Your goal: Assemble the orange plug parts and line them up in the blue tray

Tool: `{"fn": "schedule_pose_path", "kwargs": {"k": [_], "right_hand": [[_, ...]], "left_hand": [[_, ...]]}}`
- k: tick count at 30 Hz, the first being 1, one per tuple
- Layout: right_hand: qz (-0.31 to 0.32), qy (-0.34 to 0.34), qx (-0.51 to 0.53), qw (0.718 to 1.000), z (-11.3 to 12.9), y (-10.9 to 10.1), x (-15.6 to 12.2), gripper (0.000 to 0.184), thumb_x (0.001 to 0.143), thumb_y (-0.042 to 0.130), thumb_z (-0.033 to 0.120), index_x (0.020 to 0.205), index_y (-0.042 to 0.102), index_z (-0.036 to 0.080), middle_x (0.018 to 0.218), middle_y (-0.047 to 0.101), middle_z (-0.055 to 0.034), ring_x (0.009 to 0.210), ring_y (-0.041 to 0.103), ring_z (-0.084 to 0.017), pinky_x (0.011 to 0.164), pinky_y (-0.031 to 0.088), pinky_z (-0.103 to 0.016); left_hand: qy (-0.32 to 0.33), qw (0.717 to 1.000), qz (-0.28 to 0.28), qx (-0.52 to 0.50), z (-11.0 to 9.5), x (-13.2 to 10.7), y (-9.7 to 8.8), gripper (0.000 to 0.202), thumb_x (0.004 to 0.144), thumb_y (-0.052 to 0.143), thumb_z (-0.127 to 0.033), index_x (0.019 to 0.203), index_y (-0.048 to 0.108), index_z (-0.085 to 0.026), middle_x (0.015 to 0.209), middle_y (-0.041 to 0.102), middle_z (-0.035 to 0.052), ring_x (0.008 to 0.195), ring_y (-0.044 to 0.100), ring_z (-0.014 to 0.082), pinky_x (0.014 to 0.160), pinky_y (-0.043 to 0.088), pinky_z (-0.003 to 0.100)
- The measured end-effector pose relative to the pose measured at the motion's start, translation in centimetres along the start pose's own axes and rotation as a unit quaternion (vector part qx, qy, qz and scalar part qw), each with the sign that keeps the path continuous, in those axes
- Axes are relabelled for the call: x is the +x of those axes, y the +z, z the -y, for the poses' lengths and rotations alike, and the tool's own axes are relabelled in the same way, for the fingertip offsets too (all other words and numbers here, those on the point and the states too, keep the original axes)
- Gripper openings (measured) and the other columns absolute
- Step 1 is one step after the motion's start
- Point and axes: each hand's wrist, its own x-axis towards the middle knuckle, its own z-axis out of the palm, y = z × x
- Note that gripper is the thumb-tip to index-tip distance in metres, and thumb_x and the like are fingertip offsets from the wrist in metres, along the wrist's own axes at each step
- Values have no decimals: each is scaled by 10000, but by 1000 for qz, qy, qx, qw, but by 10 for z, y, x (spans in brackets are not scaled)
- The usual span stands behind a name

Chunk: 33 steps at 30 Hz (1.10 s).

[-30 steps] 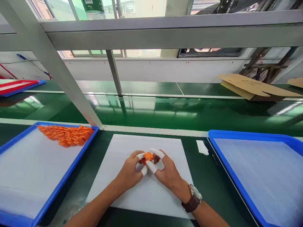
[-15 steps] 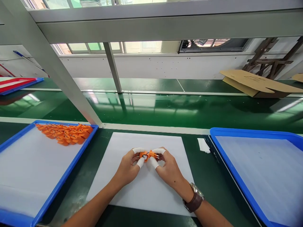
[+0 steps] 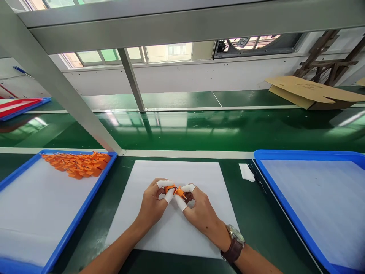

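Fingers [image 3: 169, 195] of left hand [image 3: 152, 203] and right hand [image 3: 201, 211] pinch a small, irregular orange piece [image 3: 179, 191] above a rectangular white sheet [image 3: 173, 236] on the dark green bench [image 3: 256, 224]; a blue-rimmed tray [image 3: 80, 213] of clustered orange pieces [image 3: 82, 166] lies left, another blue-rimmed tray [image 3: 308, 155] right.

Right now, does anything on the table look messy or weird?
One little thing: a white scrap lies on the green table, just left of the right-hand blue tray. It looks odd because its edge seems ragged and it sits apart from the big white sheet. I see nothing spilled.
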Motion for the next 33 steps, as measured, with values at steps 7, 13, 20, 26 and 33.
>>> {"fn": "schedule_pose_path", "kwargs": {"k": [7, 13, 20, 26, 33], "right_hand": [[0, -35, -12, 999, -5, -8, 5, 226, 956, 554, 219, 1164, 619, 276, 1005, 668, -43, 827, 640, -190, 702, 560, -335], [39, -53, 107, 992, -4, -9, 9, 225, 900, 629, 202, 1112, 660, 274, 1100, 634, -58, 988, 644, -207, 836, 589, -365], [-1, 174, 242, 955, -4, -7, 13, 469, 799, 777, 376, 1179, 590, 174, 971, 714, -73, 849, 720, -220, 817, 612, -419], [-11, 210, 274, 938, -11, -10, 17, 471, 776, 777, 409, 1112, 590, 137, 917, 723, -78, 737, 737, -225, 721, 636, -426], [-24, 169, 197, 966, -6, -12, 16, 445, 725, 782, 263, 1127, 624, 154, 1089, 718, -117, 1018, 700, -252, 928, 582, -430]], "left_hand": [[-114, 989, 33, -88, -6, 4, -4, 274, 846, 710, -329, 1105, 711, -238, 1132, 724, 51, 1079, 689, 223, 976, 585, 393], [-85, 995, -22, -54, 0, 2, -2, 242, 835, 712, -334, 1052, 722, -227, 1130, 722, 53, 986, 714, 216, 892, 620, 370], [-29, 999, -24, -16, 5, -2, 0, 202, 868, 670, -289, 1061, 714, -246, 1158, 689, 46, 1043, 689, 210, 918, 618, 375], [5, 996, 82, -26, 7, -3, -2, 473, 892, 611, -190, 1354, 550, -272, 1401, 547, 82, 1211, 623, 238, 1013, 578, 429], [87, 985, 48, 143, 9, -3, -3, 406, 919, 597, -203, 1306, 579, -325, 1303, 577, 46, 1005, 689, 179, 877, 638, 379]]}}
